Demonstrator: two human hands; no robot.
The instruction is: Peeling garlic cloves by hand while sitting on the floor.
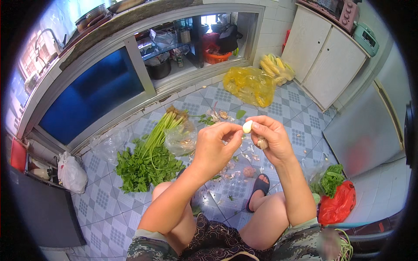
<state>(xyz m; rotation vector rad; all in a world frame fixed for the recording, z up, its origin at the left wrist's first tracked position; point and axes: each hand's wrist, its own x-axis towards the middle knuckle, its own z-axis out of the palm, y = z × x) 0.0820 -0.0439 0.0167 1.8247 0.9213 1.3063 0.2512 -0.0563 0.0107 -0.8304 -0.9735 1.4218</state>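
Observation:
My right hand (pixel 272 135) holds a peeled white garlic clove (pixel 247 126) between thumb and finger, with an unpeeled piece of garlic (pixel 262 143) tucked against its lower fingers. The fingertips of my left hand (pixel 217 143) are pinched together at the clove's left side; whether a bit of skin is between them cannot be told. Below the hands, garlic skins (pixel 225 173) lie scattered over the tiled floor, near a reddish garlic bulb (pixel 249 171). A bunch of leafy celery (pixel 150 160) lies left of my left hand, beside a clear plastic bag (pixel 181 138) with garlic pieces or skins in it.
A yellow plastic bag (pixel 249 86) and a bag of corn (pixel 276 67) lie by the white cabinet (pixel 323 55). At right are leafy greens (pixel 332 179) and a red bag (pixel 338 204). A white tied bag (pixel 72 173) stands at left, and a refrigerator (pixel 365 130) at right.

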